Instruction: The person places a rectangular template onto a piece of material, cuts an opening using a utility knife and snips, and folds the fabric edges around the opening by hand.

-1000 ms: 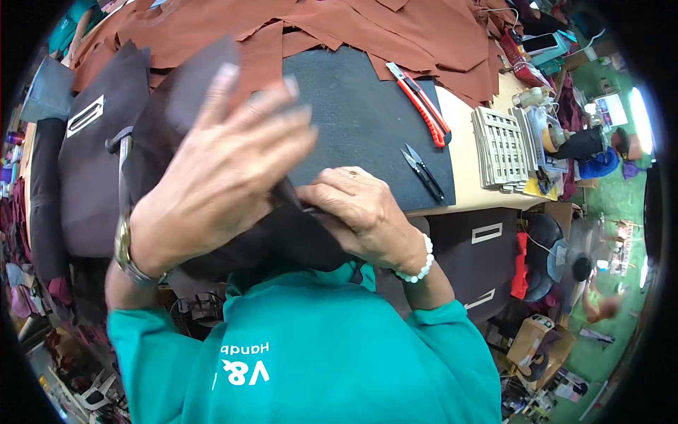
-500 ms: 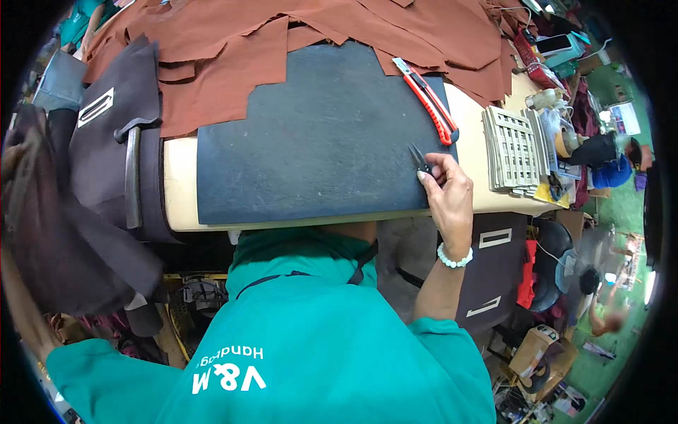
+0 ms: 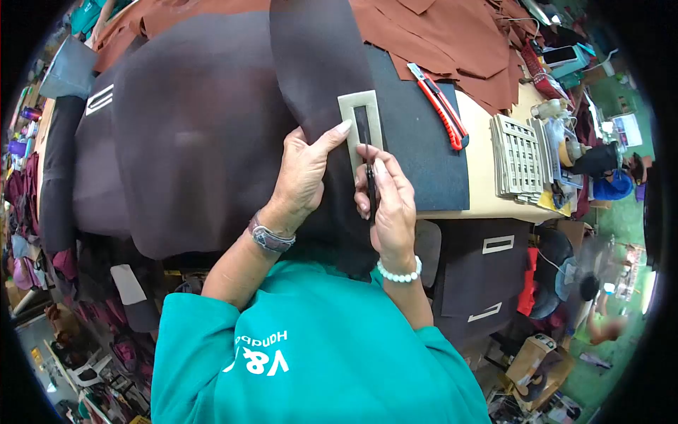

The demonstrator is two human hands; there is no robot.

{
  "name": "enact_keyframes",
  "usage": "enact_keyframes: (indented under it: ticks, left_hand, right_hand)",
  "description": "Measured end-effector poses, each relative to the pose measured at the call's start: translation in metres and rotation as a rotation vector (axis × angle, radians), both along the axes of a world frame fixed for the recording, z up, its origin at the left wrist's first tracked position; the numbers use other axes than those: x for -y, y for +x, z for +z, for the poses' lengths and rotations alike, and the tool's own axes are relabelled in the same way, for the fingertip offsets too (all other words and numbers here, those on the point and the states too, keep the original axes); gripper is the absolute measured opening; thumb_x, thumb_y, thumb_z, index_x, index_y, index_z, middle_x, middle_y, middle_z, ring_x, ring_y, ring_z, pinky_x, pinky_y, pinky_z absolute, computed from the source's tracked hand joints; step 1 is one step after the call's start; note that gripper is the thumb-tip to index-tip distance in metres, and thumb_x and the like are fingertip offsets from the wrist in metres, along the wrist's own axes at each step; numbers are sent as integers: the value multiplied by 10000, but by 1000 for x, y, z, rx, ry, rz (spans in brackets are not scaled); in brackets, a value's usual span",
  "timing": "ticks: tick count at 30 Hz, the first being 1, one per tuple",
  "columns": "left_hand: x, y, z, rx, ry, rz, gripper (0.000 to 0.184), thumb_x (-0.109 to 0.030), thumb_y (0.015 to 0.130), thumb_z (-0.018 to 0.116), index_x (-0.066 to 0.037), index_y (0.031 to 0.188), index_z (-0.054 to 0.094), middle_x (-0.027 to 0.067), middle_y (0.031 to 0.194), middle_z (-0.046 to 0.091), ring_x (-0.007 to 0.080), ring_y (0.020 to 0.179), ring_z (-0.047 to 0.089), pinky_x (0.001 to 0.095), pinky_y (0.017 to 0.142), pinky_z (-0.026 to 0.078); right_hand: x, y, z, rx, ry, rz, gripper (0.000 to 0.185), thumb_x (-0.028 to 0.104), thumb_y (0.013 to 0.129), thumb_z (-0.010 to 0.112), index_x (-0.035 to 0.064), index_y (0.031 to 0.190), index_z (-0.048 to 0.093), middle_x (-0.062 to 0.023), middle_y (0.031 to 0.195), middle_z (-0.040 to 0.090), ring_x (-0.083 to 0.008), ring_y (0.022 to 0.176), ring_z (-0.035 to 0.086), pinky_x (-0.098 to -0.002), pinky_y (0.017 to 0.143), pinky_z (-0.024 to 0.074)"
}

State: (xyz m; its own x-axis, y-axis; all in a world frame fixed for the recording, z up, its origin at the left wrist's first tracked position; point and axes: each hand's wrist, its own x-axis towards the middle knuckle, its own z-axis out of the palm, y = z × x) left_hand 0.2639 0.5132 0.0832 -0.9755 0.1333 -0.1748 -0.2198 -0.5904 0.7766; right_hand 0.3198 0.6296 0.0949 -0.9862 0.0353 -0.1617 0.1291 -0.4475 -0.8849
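Observation:
My left hand (image 3: pixel 302 169) grips a large dark brown sheet of material (image 3: pixel 205 141), its thumb pressing on a pale rectangular frame (image 3: pixel 376 126) on the sheet. The frame has a narrow slot in its middle. Closed around small black thread snips (image 3: pixel 371 185), my right hand (image 3: pixel 390 201) is at the frame's lower right side. The snips' points lie at the slot, but whether they touch its edge I cannot tell. Most fingers of my left hand are hidden behind the sheet.
A red box cutter (image 3: pixel 441 106) rests on the dark cutting mat (image 3: pixel 434 177). Beyond it lie reddish-brown pieces (image 3: pixel 452 42). Stacked pale slotted frames (image 3: pixel 519 155) stand at the right. Another dark panel with pale frames (image 3: pixel 480 272) hangs below the table edge (image 3: pixel 480 201).
My left hand has brought the dark sheet from the far left across the mat. My right hand has moved left and up with the snips to the pale frame.

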Motion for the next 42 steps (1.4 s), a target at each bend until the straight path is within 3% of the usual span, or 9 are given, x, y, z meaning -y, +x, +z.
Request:
enact_keyframes:
  ticks: [4,8,14,20,23,29,32,39,42]
  left_hand:
    - [6,-2,-2,63,14,69,219,-173,865,640,-4,1003,626,62,991,650,113,873,608,281,815,472]
    - [9,-1,9,22,17,57,190,-155,876,628,2,983,639,69,982,658,111,890,603,281,822,471]
    - [9,5,7,-116,-31,15,179,-138,867,640,7,972,647,51,926,668,103,822,612,250,754,488]
    - [15,8,7,-230,-121,-102,150,-89,868,623,-13,995,652,51,959,668,110,870,618,252,790,485]
    - [8,12,14,-295,-133,-20,161,-120,876,624,11,961,664,39,898,673,74,804,596,227,732,483]
    - [16,14,11,-255,-187,-118,161,-85,864,626,-16,1006,656,51,965,670,109,869,612,243,812,463]
    - [11,17,16,-234,-144,-39,178,-141,857,655,20,933,660,39,862,669,66,760,587,225,696,483]
    - [-7,20,9,-151,-188,126,203,-180,861,660,12,926,653,26,854,657,56,741,570,221,667,466]
    - [-14,23,4,-155,-206,218,180,-175,875,644,-2,925,652,13,856,653,52,743,567,221,671,462]
  right_hand:
    - [-6,2,-3,2,-17,64,291,240,971,439,37,1178,463,-1,751,517,-18,524,377,-142,452,296]
    - [-10,-3,4,15,-54,44,246,246,956,478,58,1111,444,-22,716,551,-16,460,370,-144,400,260]
    - [-16,-4,4,57,-7,42,202,224,935,526,75,1028,425,-71,692,584,-15,423,347,-149,383,246]
    - [-22,-6,9,33,-28,76,183,201,925,547,89,985,415,-93,686,595,-11,413,326,-153,377,220]
    - [-24,-7,12,31,-35,99,186,196,921,554,92,982,412,-96,681,596,-11,409,317,-156,377,215]
    - [-24,-5,9,67,-79,103,177,171,913,567,100,972,415,-97,665,594,-10,402,308,-151,372,195]
    - [-20,-3,5,55,-94,65,172,150,910,568,100,969,414,-92,656,590,-3,407,308,-150,371,195]
    - [-11,7,6,-9,188,-44,165,160,934,530,74,976,395,-57,646,573,11,418,315,-156,371,214]
    - [-7,19,15,24,155,-83,169,166,943,513,67,985,383,-49,659,560,3,430,336,-154,379,241]
